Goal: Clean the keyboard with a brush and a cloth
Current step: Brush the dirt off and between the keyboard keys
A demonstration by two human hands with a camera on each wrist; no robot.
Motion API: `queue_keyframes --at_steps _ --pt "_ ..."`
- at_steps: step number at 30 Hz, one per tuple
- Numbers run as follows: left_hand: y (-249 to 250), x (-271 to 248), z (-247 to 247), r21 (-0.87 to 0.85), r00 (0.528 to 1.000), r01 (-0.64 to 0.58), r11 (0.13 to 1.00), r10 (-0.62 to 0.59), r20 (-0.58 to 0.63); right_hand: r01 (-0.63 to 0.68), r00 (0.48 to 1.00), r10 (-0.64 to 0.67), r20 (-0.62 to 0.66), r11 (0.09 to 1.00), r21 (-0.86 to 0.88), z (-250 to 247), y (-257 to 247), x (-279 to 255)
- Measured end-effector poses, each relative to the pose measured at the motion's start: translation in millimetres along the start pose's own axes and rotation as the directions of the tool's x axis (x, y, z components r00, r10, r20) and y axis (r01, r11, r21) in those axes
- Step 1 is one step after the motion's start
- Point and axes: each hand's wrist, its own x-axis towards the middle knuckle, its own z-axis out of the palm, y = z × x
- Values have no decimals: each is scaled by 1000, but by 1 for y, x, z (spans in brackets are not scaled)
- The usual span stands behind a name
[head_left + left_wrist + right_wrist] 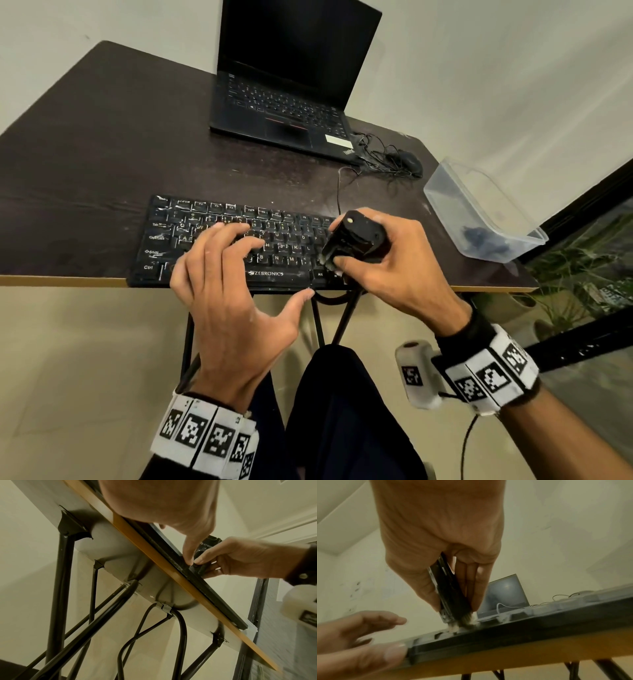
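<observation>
Zebronics keyboard lies at the near edge of the dark table, its front lip flush with the table edge. White specks and dust show on the keys, thickest along the top rows and the left side.

Right hand is clamped round a black brush, bristles down on the keys at the keyboard's 4 o'clock corner; the right wrist view shows pale fluff gathered at the bristle tips. Left hand has fingers spread and loosely bent over the centre keys, thumb at the front edge, gripping nothing; it seems to steady the board.

Judgement: brushing is under way, not finished, since debris remains on much of the keyboard. Wiping is yet to come. No cloth in hand; the dark bundle in the clear plastic tub at 3 o'clock may be it, cannot tell.

Open laptop at 12 o'clock, wired mouse beside it.
</observation>
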Motion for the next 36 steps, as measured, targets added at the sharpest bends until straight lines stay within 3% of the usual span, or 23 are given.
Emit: queue_keyframes --at_steps 3,8,12,15,20,23,25,28,33,36 --pt "0 -1 1 -18 1000 -16 1000 16 -20 42 994 -47 103 998 47 3 -9 -8" --pt "-1 -4 5 -14 999 -11 1000 11 -43 -20 998 20 53 1000 8 -1 -3 10" --pt "-3 -5 8 -9 998 -21 1000 20 -67 46 983 -47 180 999 9 1 -10 5" --pt "-6 -6 8 -2 997 -33 999 33 -72 -22 994 23 111 1000 -7 -2 -5 16" --pt "-4 -5 10 -31 995 -50 998 47 -94 68 977 -65 204 998 -7 -2 -13 12" --pt "-5 -5 11 -24 993 -58 998 55 -103 -25 993 31 111 998 -53 -5 -7 25" --pt "-5 -5 11 -34 993 -59 998 55 -108 0 996 6 93 998 -61 -5 -11 26" --pt "-4 -4 11 -43 993 -55 998 50 -106 65 983 -62 170 998 -13 3 -23 17" --pt "-5 -5 11 -25 993 -60 998 57 -102 9 996 0 90 996 -93 2 -21 35" --pt "-2 -4 11 -41 994 -55 998 51 -101 58 979 -41 202 995 -83 1 -27 29"
